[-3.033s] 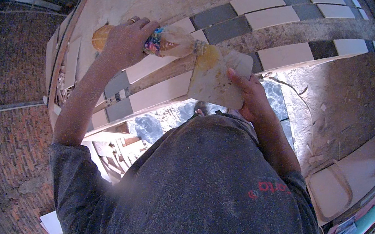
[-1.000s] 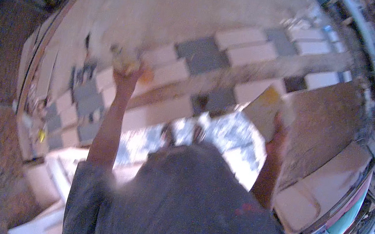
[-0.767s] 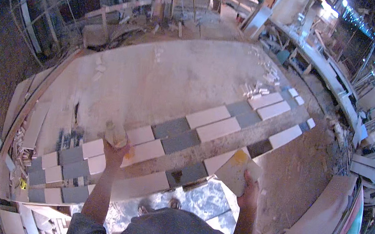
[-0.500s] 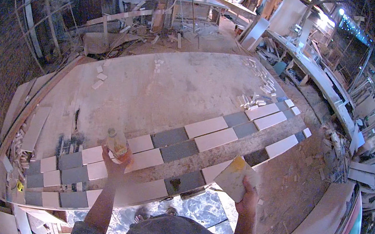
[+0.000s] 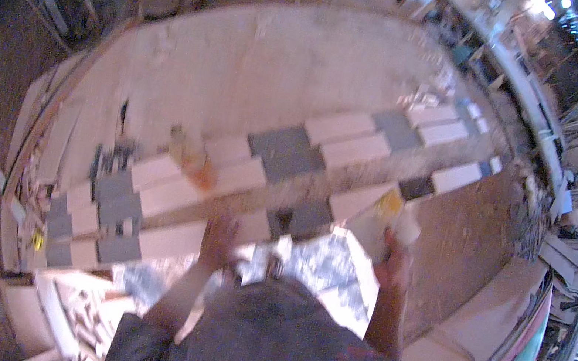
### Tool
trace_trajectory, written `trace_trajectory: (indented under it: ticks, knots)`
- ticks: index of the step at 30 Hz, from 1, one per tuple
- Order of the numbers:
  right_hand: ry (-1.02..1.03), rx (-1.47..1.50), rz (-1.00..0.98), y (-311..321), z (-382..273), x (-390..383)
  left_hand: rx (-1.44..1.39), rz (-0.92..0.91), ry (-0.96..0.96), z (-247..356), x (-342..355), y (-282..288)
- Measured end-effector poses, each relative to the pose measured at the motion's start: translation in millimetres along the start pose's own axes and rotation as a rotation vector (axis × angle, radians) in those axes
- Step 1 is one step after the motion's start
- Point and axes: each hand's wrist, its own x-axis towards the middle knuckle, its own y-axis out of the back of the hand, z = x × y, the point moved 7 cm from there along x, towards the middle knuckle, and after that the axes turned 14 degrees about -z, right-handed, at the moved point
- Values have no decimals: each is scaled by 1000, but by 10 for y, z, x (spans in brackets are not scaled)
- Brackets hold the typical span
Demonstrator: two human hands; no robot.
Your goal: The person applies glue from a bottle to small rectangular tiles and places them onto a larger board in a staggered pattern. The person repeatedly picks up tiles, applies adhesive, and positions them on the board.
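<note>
My left hand (image 5: 220, 237) hangs over the near row of panels, apart from the bottle. Motion blurs it, but its fingers look stretched out with nothing in them. A clear bottle (image 5: 190, 157) with orange-brown contents in its lower part stands on the table across the pale panels. On the right, my right hand (image 5: 392, 262) grips a pale flat piece (image 5: 371, 230) by its edge; a yellow smear covers its far corner. Pale panels (image 5: 347, 150) and dark grey panels (image 5: 285, 154) alternate in long rows, two of them lying side by side.
The large wooden tabletop (image 5: 203, 55) stretches away beyond the rows. Small loose blocks (image 5: 428, 97) lie near its far right. A yellow object (image 5: 37, 241) sits at the left corner. Boards (image 5: 499, 324) lean at the right, and wood scraps (image 5: 86, 314) lie below the near left edge.
My left hand has let go of the bottle and drawn back toward me. The bottle stays on the table. My right hand still holds the pale piece. The view has tilted downward.
</note>
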Motion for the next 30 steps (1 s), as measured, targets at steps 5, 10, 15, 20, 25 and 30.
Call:
trace_trajectory:
  ticks: [5,10,15,20,25,30]
  knots:
    - [15,-313,-148,3,436,169,-20,115,-45,-38,36,58]
    - [-179,55,-208,-577,466,-26,48,87,27,5,85,47]
    - [169,-672,-481,-1172,471,104,10,147,19,11,86,61]
    - [445,-1308,-509,-1588,777,141,20,136,37,82,63,155]
    - [601,-1401,-469,-1671,1103,181,22,148,35,162,49,301]
    - [597,-1418,-516,-1744,1220,299,39,184,50,194,61,290]
